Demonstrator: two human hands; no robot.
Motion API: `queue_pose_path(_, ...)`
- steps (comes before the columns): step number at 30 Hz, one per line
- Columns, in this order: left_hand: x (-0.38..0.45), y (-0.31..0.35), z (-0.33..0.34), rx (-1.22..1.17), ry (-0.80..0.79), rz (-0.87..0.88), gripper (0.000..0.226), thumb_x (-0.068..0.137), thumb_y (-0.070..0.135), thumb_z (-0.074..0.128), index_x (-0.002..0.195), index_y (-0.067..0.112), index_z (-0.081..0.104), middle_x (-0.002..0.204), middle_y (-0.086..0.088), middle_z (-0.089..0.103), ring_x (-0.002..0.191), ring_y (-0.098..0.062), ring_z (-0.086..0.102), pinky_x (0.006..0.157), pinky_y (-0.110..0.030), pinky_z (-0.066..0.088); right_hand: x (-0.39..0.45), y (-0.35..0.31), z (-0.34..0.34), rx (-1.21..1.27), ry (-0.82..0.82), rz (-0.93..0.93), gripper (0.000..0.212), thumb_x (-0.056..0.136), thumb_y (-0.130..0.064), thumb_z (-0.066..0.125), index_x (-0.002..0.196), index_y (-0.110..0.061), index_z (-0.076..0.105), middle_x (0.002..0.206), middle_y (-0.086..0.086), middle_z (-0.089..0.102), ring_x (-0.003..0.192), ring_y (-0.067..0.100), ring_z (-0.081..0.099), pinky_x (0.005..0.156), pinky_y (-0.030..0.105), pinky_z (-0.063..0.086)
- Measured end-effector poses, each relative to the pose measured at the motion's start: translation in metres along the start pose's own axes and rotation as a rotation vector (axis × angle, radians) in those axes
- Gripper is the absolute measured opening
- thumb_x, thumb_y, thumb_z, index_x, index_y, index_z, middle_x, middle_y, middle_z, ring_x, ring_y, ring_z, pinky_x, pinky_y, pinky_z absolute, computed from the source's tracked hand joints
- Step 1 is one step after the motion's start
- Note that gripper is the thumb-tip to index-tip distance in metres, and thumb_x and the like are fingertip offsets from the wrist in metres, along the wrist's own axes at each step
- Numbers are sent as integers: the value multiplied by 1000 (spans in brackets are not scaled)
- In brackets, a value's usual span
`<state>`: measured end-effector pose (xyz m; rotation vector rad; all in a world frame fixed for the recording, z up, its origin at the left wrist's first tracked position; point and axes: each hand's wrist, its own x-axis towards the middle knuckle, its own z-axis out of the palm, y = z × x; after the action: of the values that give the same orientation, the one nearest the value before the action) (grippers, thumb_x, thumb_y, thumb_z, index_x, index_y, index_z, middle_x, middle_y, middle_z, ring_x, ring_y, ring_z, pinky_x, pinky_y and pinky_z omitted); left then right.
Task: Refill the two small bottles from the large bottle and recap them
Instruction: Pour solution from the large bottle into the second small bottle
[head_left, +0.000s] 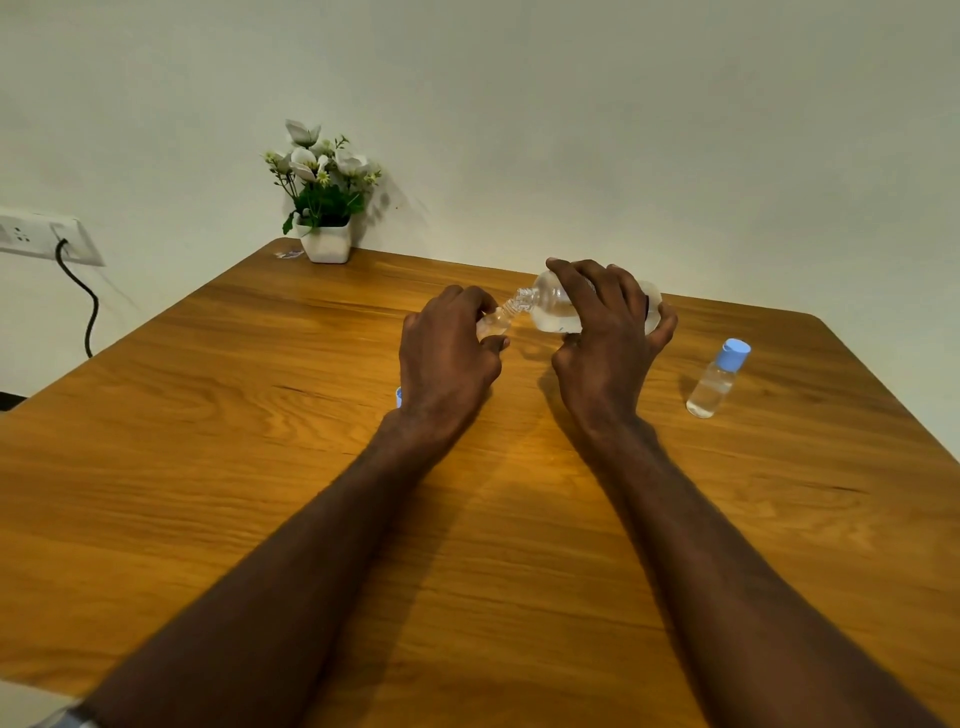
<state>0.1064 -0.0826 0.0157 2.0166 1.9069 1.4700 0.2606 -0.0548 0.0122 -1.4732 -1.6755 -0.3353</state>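
hands: 2, left hand (447, 348) and right hand (608, 332) | large bottle (558, 306): 1 | small bottles: 2, open small bottle (493, 323) and capped small bottle (717, 379) near the table's right edge | loose blue cap (399, 397): 1, partly hidden | flower pot (326, 241): 1, far-left corner | table (208, 415): 1 | wall socket (36, 236): 1 | cable (85, 301): 1
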Motion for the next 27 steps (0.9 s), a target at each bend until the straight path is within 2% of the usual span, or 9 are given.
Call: queue_pose_path(27, -2, 0, 0, -22, 4, 1, 35, 82, 26, 86, 113, 19, 71, 109, 2, 71, 97, -17, 65, 90, -51, 55, -1, -2, 0, 14, 0, 2, 93, 71, 4, 76, 147, -43, 52, 149, -13, 53, 147, 20, 38, 118, 60, 16)
